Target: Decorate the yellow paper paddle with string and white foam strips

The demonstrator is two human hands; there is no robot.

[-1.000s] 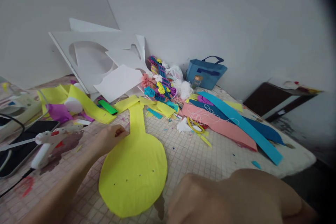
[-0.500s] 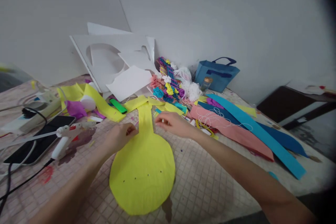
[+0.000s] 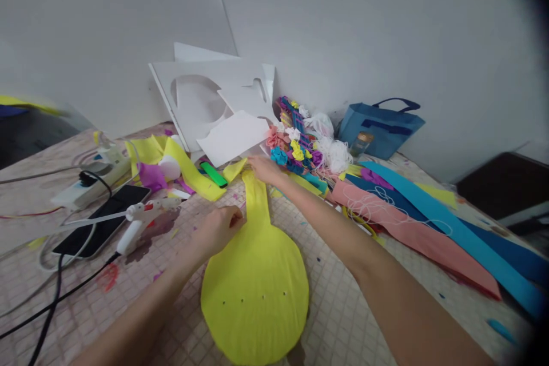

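A yellow crepe-covered cutout (image 3: 257, 274) with a round body, a straight neck and a row of several small holes lies flat on the table before me. My left hand (image 3: 219, 230) has its fingers curled and pressed together at the cutout's left edge, where neck meets body. Farther up, my right hand (image 3: 263, 169) reaches over the neck's top end, its fingers closed on the tip of a yellow crepe paper strip (image 3: 234, 170). Those fingertips are partly hidden behind the hand. A green lighter-like object (image 3: 213, 174) lies just left of the strip.
On the left are a white glue gun (image 3: 136, 223), a black phone (image 3: 103, 220), a power strip (image 3: 94, 183) and cables. White board offcuts (image 3: 234, 137) lean behind, beside paper flowers (image 3: 295, 148) and a blue bag (image 3: 381, 126). Pink (image 3: 412, 229) and blue strips (image 3: 450, 223) lie right.
My right hand has moved up from beside the neck to its top end and taken the yellow strip there. My left hand stays near the neck's left edge. The view has shifted left.
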